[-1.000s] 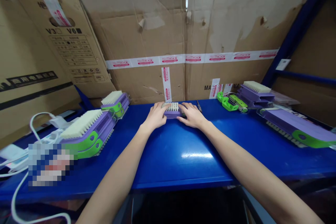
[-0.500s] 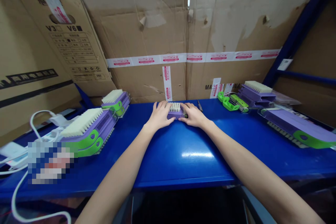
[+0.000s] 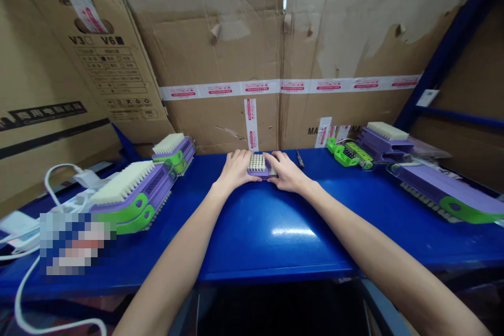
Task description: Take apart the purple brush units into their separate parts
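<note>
Near the back of the blue table, a small purple brush (image 3: 257,163) with rows of cream bristles is held between my two hands. My left hand (image 3: 235,170) grips its left end, with the thumb along the near edge. My right hand (image 3: 289,171) is closed round the right end, the thumb also in front. The bristles face up and towards me. My fingers and palms hide both ends of the brush, so whether it touches the table cannot be made out.
Purple-and-green brushes (image 3: 134,194) are stacked at the left, beside white cables (image 3: 19,294) and plugs. On the right lie green parts (image 3: 346,155), a purple stack (image 3: 380,142) and a long purple brush (image 3: 452,189). A thin dark tool (image 3: 300,158) rests behind my right hand. Cardboard (image 3: 220,52) walls the back.
The brush has tipped so that more of its bristle tops shows, and it has shifted slightly left. My left hand has moved a little left with it; both hands keep their grip.
</note>
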A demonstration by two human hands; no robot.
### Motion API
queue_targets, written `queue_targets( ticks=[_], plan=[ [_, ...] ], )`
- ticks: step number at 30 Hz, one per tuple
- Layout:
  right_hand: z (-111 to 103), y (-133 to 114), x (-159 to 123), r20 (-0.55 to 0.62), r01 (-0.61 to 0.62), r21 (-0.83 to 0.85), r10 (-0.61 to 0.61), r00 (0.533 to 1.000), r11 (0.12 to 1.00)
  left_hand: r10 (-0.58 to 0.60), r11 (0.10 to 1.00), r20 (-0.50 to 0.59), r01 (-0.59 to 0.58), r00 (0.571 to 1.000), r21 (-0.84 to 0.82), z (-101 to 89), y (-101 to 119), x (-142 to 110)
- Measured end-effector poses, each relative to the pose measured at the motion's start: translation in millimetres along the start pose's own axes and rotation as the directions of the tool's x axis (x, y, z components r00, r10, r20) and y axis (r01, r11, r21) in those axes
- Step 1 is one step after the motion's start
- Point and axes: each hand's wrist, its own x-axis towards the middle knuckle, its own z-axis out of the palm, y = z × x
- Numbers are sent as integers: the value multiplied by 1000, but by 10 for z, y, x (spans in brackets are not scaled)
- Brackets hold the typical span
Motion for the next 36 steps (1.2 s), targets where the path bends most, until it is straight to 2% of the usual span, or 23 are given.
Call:
queue_targets(
  ticks=[5,9,12,22,28,36],
  plan=[
    [-147,39,-16,2,-11,33,11,1000,999,42,999,-43,-42,998,5,20,-102,16],
    [-235,90,-51,-34,-107,114,112,993,988,4,998,-110,3,994,60,61,-230,-29],
    [-208,115,-64,-54,-160,115,167,984,980,-28,996,-138,39,990,80,77,-271,-63],
    [2,246,-93,33,-288,121,286,958,950,6,993,-160,14,987,121,136,-198,-58],
    [-16,274,-91,52,-289,51,286,957,956,21,992,-216,6,976,125,174,-215,-48],
    [-112,307,-143,79,-371,-76,376,923,926,1,994,-224,24,975,111,164,-178,-50]
  ],
)
